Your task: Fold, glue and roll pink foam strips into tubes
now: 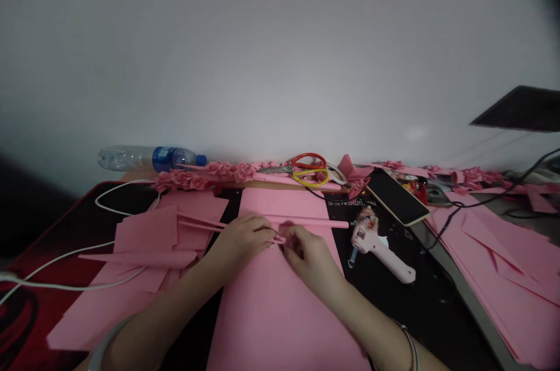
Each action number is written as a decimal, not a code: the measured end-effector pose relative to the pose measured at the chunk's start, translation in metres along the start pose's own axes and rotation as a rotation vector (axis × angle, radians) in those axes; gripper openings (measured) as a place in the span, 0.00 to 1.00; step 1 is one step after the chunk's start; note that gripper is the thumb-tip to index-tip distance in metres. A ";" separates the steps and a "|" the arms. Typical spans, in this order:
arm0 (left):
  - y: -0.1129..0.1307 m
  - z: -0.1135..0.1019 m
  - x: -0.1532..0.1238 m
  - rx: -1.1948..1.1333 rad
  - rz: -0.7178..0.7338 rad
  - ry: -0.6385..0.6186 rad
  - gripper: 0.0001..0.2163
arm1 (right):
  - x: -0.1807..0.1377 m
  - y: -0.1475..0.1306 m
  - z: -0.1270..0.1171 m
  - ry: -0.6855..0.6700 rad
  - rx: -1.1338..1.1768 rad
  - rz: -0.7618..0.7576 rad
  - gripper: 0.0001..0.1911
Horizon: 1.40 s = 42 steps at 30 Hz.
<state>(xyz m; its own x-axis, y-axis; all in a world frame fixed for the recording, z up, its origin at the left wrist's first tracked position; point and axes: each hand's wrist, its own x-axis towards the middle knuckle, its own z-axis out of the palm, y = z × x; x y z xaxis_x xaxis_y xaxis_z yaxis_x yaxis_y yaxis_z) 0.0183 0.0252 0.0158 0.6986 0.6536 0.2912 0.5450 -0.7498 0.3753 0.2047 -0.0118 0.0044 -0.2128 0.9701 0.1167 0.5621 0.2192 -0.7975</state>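
Observation:
Both hands meet over a long pink paper sheet [284, 312] at the middle of the table. My left hand [245, 237] has its fingers closed on a narrow folded pink paper strip [199, 220], whose split ends stick out to the left. At the strip's right end, my right hand [310, 251] pinches it between thumb and fingers. Just behind the hands lies a thin rolled pink paper tube [326, 223]. The fingers partly hide the fold between them.
A pink glue gun [385, 251] and a phone [398, 196] lie to the right. Red-and-yellow-handled scissors [310, 170], paper flowers [230, 171] and a plastic bottle [149, 158] line the wall. Pink paper pieces [146, 231] and a white cable [79, 286] are at left, a paper stack [494, 277] at right.

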 end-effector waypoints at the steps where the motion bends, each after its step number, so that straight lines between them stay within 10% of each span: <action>1: 0.000 0.001 0.000 -0.007 -0.002 0.004 0.09 | 0.000 0.000 0.000 0.008 -0.005 -0.032 0.12; 11: -0.005 0.006 -0.008 0.163 0.004 0.079 0.11 | -0.001 0.001 -0.002 0.099 -0.004 -0.249 0.12; 19: 0.002 -0.004 -0.005 0.300 -0.025 -0.021 0.11 | -0.002 -0.006 -0.001 0.204 0.238 -0.130 0.10; 26: -0.002 0.008 -0.006 0.312 -0.068 0.022 0.11 | -0.004 -0.013 0.001 0.032 0.330 -0.232 0.19; 33: 0.003 0.011 -0.007 0.484 0.022 0.115 0.17 | -0.001 -0.012 0.002 0.047 0.646 0.069 0.09; 42: 0.013 0.006 -0.004 0.516 0.141 0.046 0.19 | 0.001 -0.006 -0.004 -0.139 0.311 0.003 0.12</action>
<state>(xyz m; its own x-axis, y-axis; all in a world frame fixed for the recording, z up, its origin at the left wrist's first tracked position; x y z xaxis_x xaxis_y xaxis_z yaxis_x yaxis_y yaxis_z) 0.0258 0.0125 0.0140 0.7668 0.5377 0.3506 0.6124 -0.7765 -0.1485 0.2044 -0.0116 0.0113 -0.3302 0.9426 0.0494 0.2964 0.1533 -0.9427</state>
